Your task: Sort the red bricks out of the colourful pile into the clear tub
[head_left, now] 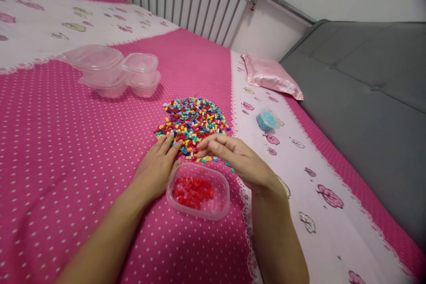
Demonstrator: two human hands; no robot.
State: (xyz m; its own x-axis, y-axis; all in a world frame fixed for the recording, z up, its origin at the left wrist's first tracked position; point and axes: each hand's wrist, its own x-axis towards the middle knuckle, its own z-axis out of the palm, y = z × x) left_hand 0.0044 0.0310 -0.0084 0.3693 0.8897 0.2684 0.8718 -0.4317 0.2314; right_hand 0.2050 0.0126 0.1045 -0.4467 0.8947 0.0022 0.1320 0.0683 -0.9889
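A heap of small multicoloured plastic building bricks (196,117) lies on the pink dotted bedspread. My left hand (155,166) rests flat at its near left edge, fingers spread, with the fingertips touching the nearest bricks. Over the heap's near right side, my right hand (238,157) has its fingers curled and its thumb close to them; whatever lies between the fingertips is hidden. Just in front of the heap stands a clear plastic tub (219,202), uncovered, with red bricks (193,191) gathered mostly at its left. The left hand is beside the tub's left rim.
Several clear plastic containers (109,71) are stacked at the back left. A small tub of blue pieces (266,120) sits to the right on the white printed strip. Beyond are a pink satin pillow (271,75), a grey padded headboard (359,93) and a white radiator (183,0).
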